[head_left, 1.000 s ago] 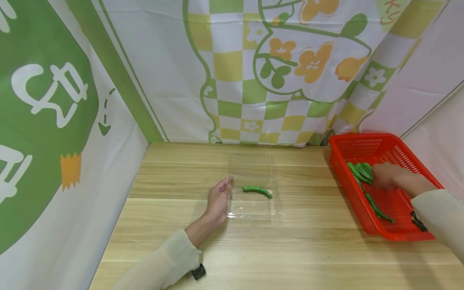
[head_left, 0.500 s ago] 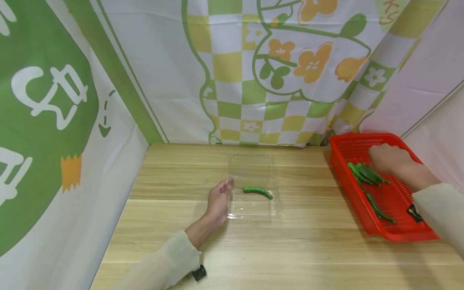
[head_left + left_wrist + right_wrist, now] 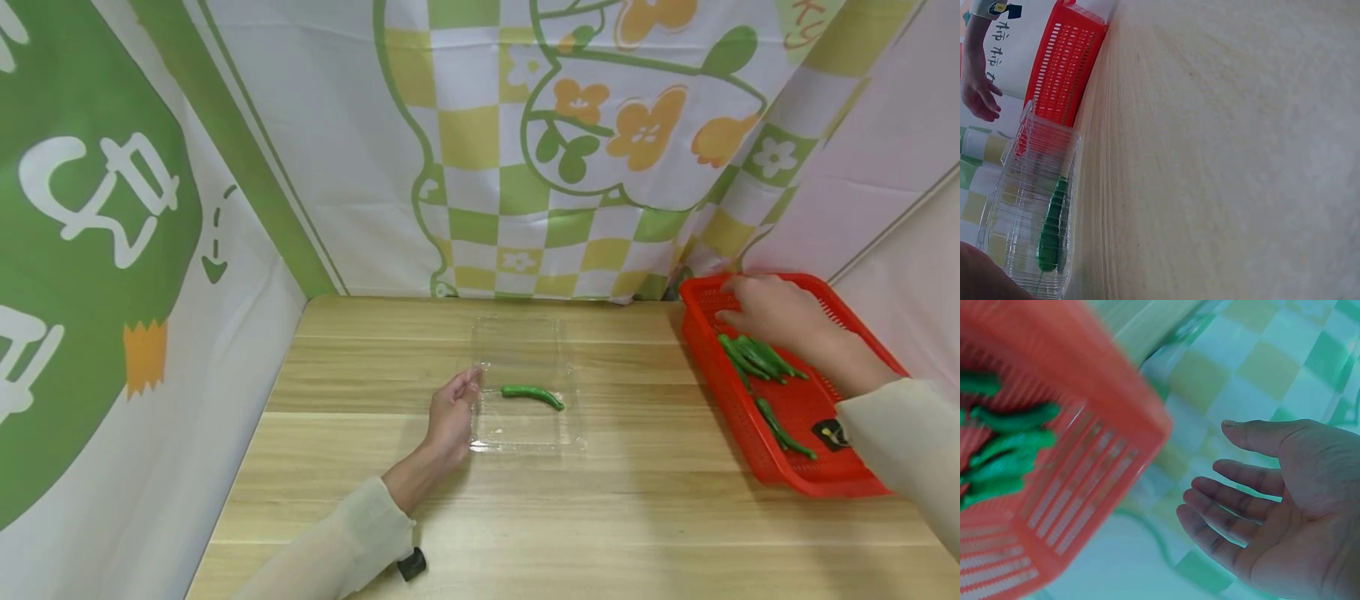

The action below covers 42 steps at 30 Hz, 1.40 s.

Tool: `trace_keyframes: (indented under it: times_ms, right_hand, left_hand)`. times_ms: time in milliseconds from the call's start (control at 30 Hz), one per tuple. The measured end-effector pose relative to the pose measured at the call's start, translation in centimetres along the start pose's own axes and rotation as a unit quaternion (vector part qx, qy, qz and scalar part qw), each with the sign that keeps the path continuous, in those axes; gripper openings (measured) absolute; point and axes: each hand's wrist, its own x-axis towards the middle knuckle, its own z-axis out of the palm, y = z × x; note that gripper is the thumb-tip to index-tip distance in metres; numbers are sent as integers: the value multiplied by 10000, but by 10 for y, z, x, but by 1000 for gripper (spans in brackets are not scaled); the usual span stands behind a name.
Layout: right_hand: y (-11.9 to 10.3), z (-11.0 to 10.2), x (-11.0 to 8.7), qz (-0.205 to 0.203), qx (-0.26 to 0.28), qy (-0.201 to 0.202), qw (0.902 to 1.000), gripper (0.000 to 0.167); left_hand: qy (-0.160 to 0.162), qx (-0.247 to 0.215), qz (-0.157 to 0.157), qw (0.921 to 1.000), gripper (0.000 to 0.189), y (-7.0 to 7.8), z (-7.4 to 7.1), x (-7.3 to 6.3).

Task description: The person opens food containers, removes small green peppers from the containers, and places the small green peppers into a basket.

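My left hand (image 3: 450,421) holds the left edge of a clear plastic clamshell box (image 3: 517,431), its lid folded back on the table. One green chili pepper (image 3: 532,395) lies inside, seen also through the box wall in the left wrist view. Over the back of a red plastic basket (image 3: 731,429) hovers my right hand (image 3: 776,312), with nothing in it. The right wrist view has its fingers apart and loosely bent, beyond the basket's rim. Several green chili peppers (image 3: 761,358) are bunched beneath that hand, and others (image 3: 783,429) lie nearer the basket's front.
The wooden table (image 3: 600,517) meets a printed curtain (image 3: 517,208) along its back edge. A white and green cloth wall (image 3: 225,333) runs up the left side. The basket's raised perforated walls stand at the table's right.
My right hand has risen from the peppers and shifted left toward the basket's back rim, opening its fingers. The bunched peppers now show more fully. My left hand and the box stay put.
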Motion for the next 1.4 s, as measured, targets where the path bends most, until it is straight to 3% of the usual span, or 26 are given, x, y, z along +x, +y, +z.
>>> trace_keyframes:
  times_ms: [200, 900, 1267, 1400]
  right_hand:
    - [-38, 5, 2, -382, -12, 326, 9987, 42]
    - [-135, 27, 10, -1491, -54, 477, 9877, 44]
    - [-167, 49, 17, -2041, 252, 243, 9783, 39]
    - [-179, 56, 18, -2123, 284, -67, 9768, 39]
  left_hand:
    - [19, 74, 38, 10000, 47, 1, 0, -1]
    - [85, 113, -23, 9999, 47, 1, 2, 1]
    - [43, 178, 14, 9998, 48, 2, 2, -1]
    - [71, 141, 18, 9999, 48, 2, 2, 0]
